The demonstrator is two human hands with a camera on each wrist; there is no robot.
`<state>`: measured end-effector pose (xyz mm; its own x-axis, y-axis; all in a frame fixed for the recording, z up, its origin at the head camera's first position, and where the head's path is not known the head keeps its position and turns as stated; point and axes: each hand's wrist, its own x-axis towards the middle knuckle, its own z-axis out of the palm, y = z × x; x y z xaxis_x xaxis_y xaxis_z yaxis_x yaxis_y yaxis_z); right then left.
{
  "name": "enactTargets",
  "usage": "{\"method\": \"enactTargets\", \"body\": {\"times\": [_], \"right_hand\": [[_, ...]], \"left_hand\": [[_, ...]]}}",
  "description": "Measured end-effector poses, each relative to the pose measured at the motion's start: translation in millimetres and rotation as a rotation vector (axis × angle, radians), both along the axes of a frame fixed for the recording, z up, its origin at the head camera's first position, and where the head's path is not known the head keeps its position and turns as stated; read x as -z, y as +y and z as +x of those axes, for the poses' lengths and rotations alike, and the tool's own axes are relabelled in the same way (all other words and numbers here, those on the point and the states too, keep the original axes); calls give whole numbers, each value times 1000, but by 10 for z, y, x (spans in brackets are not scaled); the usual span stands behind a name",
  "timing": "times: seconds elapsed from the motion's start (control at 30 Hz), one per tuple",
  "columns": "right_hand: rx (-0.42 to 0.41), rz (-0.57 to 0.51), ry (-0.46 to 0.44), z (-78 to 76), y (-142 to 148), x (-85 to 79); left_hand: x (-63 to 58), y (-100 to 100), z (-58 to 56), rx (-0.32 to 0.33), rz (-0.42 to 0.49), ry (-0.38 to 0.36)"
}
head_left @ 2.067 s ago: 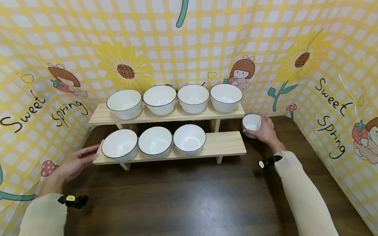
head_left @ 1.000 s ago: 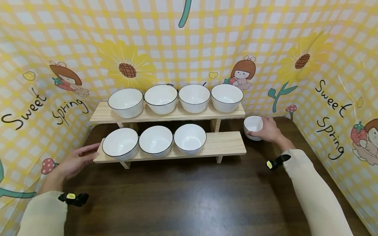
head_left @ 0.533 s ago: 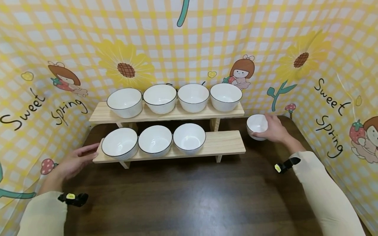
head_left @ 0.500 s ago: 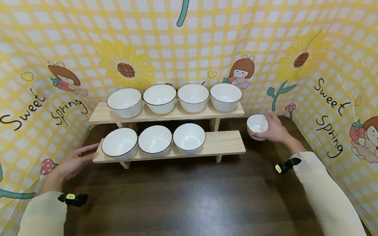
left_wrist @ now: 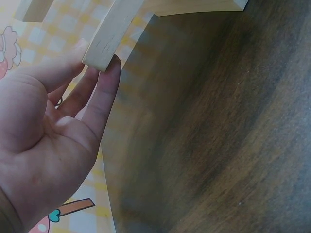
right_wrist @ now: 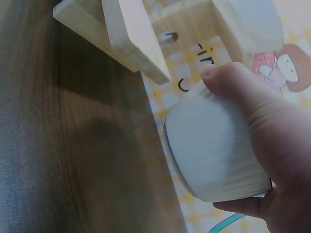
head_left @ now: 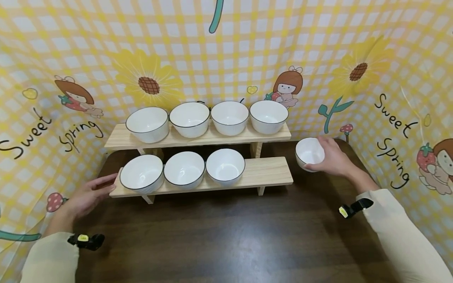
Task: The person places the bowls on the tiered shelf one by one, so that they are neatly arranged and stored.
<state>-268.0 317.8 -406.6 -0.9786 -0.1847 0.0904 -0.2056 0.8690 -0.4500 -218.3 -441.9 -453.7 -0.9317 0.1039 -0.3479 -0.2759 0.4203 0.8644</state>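
My right hand (head_left: 334, 158) grips a small white bowl (head_left: 308, 151) with a dark rim, off the right end of a two-tier wooden shelf. In the right wrist view the thumb lies against the outside of this bowl (right_wrist: 209, 145), and some fingers are hidden behind it. At the other end, my left hand (head_left: 85, 199) holds the tip of the lower shelf board (head_left: 267, 173). The left wrist view shows thumb and fingertips pinching the board end (left_wrist: 104, 51). Three larger white bowls stand on that lower board, the rightmost bowl (head_left: 225, 167) beside a bare stretch of wood.
Several white bowls line the upper shelf board (head_left: 209, 138), the rightmost bowl (head_left: 269, 116) near its end. Both boards stand on a dark brown table (head_left: 212, 236). A yellow checked cloth (head_left: 226, 51) with printed flowers hangs behind and at the sides.
My right hand has drawn the small bowl to the right and slightly nearer, farther from the shelf end; it looks a little larger. My left hand and the bowls on the shelf keep their places.
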Motion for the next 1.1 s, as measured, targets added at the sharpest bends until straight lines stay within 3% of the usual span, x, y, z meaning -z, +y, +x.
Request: {"method": "enactTargets", "body": {"times": [0.5, 0.87, 1.1], "right_hand": [[-99, -2, 67, 254, -157, -170], [-184, -18, 124, 319, -333, -179], [-222, -40, 111, 336, -453, -160]], "left_hand": [[-7, 3, 2, -2, 9, -3], [18, -17, 11, -5, 29, 20], [27, -20, -3, 7, 19, 19]]}}
